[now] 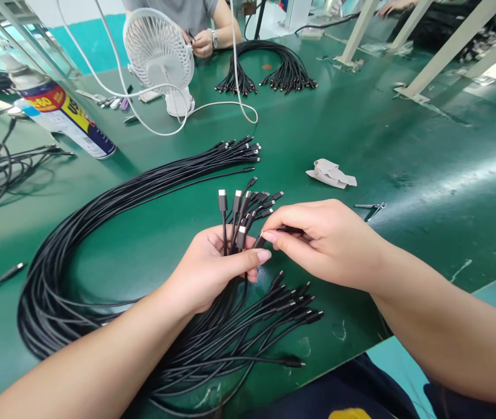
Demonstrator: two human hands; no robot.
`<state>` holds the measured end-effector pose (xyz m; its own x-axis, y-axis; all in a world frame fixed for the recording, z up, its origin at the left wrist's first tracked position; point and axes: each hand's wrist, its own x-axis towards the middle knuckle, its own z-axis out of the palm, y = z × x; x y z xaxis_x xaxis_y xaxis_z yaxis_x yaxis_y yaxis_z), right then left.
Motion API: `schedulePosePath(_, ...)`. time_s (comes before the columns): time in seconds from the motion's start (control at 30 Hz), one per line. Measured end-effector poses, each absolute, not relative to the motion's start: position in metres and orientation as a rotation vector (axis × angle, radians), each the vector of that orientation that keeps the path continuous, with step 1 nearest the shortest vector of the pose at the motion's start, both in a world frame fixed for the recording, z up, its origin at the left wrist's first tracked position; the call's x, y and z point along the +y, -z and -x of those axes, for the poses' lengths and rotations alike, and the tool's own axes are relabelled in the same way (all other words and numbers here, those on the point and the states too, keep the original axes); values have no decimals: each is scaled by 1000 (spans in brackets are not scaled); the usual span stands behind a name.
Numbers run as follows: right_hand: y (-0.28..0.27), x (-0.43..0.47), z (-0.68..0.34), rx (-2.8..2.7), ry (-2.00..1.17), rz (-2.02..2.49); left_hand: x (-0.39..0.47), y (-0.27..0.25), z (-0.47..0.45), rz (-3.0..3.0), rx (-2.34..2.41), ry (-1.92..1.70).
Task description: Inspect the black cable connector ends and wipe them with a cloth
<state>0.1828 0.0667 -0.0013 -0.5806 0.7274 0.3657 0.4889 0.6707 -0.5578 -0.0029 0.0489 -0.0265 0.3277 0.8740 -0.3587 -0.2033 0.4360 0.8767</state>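
A long bundle of black USB cables [86, 215] curves across the green table, its metal-tipped plugs spread in groups at both ends. My left hand [213, 262] is closed round several of these cables, and their plugs [237, 201] stand up above the thumb. Thumb and fingertips of my right hand [318, 241] pinch one cable plug [260, 240] beside the left thumb. A thin dark piece [290, 229] shows under the right fingers; its kind is hidden. More loose plugs [296, 302] lie below both hands.
A white fan [159, 55] with a looping white cord stands at the back, near a spray can [62, 110]. Crumpled white paper [330, 173] and a small metal tool [370, 208] lie to the right. Across the table, a person [202, 41] handles something small near another cable bundle [269, 64].
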Motion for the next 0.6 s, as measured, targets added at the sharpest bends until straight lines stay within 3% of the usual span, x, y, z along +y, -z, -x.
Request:
schedulePosePath(0.27, -1, 66, -183, -2274, -508, 1039, 50, 26, 2, -814, 985, -824)
schedulePosePath(0.6, -4, 71, -184, -2254, -793, 998, 48, 25, 3, -847, 982, -807)
